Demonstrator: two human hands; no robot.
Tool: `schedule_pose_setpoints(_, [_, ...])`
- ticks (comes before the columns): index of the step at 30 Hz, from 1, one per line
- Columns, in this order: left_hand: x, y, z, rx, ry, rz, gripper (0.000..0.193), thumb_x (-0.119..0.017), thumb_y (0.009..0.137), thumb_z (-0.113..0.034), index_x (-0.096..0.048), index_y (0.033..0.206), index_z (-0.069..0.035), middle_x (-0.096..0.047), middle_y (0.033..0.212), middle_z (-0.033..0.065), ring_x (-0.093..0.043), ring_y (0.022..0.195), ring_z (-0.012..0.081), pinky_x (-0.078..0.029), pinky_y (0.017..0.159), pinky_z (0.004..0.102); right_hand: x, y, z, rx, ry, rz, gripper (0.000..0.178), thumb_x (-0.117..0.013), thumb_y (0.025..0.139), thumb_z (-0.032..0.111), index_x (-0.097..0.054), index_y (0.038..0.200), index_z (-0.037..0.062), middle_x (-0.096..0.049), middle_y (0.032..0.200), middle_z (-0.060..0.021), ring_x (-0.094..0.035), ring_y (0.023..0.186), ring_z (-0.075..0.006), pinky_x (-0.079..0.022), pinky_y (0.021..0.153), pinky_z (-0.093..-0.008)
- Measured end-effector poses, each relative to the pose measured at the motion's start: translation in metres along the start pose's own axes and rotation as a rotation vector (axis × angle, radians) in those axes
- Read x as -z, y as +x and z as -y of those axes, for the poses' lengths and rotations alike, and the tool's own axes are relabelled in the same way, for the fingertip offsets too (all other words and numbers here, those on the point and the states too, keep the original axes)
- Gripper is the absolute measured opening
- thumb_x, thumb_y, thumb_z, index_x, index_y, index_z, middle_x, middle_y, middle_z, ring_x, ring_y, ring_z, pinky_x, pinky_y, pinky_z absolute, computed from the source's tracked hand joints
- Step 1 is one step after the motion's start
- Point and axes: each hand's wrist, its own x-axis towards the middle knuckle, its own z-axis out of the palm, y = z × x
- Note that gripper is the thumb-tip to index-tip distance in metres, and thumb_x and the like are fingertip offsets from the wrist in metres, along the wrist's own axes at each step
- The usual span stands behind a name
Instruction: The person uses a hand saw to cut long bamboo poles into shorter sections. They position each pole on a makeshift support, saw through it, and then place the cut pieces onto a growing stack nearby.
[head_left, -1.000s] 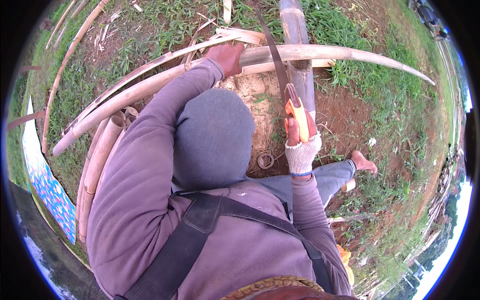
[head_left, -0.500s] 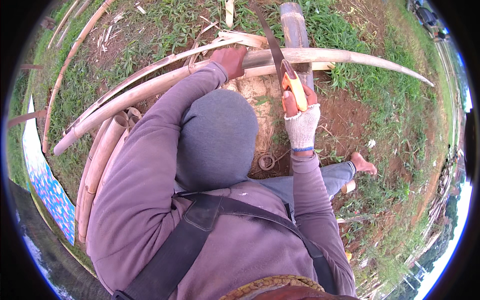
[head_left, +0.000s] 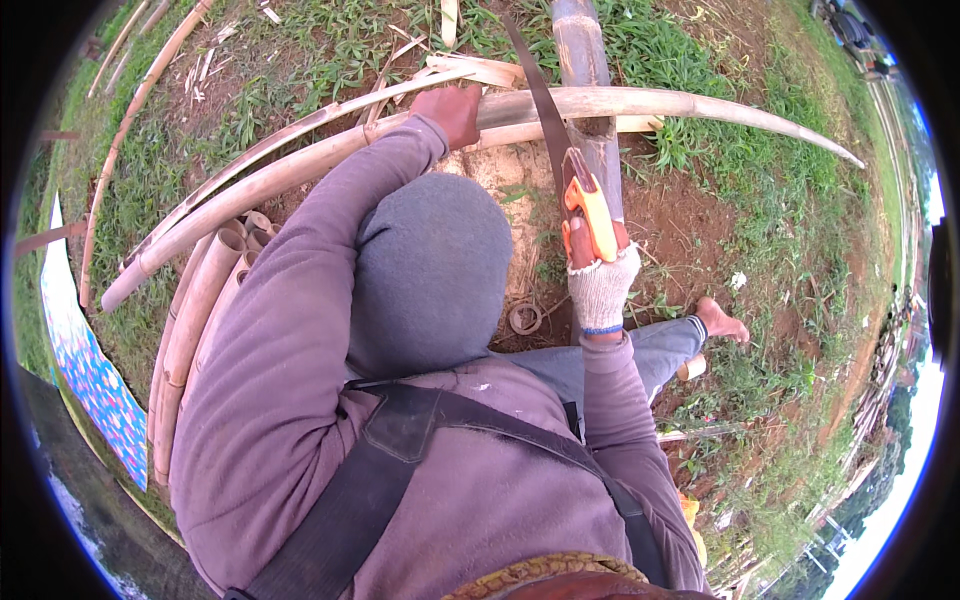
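My bare left hand (head_left: 452, 113) is closed over a long, curved bamboo pole (head_left: 690, 105), its fingertips partly hidden. My right hand (head_left: 605, 268), in a white fingerless knit glove, grips the orange handle of a handsaw (head_left: 594, 212). The dark blade slants up and away to the left, lying across the pole to the right of my left hand. Under the pole, a thicker grey bamboo log (head_left: 583, 50) points away from me. Split bamboo strips (head_left: 475, 70) lie beside the pole.
A rounded grey cloth shape (head_left: 428, 275) fills the space between my sleeved arms. Cut bamboo lengths (head_left: 205, 300) are stacked at the left, near a colourful printed sheet (head_left: 95, 370). A bamboo ring (head_left: 524, 318) lies on the ground. One bare foot (head_left: 722, 320) rests at the right.
My right hand has drawn the saw slightly back toward me, so more blade shows on the near side of the pole. My left hand keeps its hold; the whole view has shifted slightly.
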Motion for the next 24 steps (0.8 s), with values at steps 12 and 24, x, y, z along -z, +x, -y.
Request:
schedule_pose_setpoints(12, [0.032,0.02,0.003,-0.019,0.026,-0.014,0.055,-0.08,0.086,-0.032,-0.067,0.133,-0.006,-0.08,0.11,0.0213,-0.08,0.102,0.0397,-0.064,0.09,0.0517,0.075,-0.085,0.037,-0.391,-0.034,0.099,0.018,-0.084,0.096,0.013,-0.069,0.099,0.0021,-0.067,0.08,-0.0128,-0.065,0.064,-0.0278,-0.051,0.063,-0.0404])
schedule_pose_setpoints(24, [0.039,0.071,0.031,-0.024,0.089,0.013,0.068,-0.084,0.083,-0.038,-0.063,0.14,-0.008,-0.079,0.115,0.021,-0.077,0.109,0.0404,-0.062,0.096,0.0525,0.033,-0.027,0.022,-0.459,0.276,0.049,0.062,-0.068,0.108,0.046,-0.06,0.145,-0.0036,-0.072,0.102,-0.0099,-0.06,0.066,-0.0085,-0.049,0.06,-0.0252])
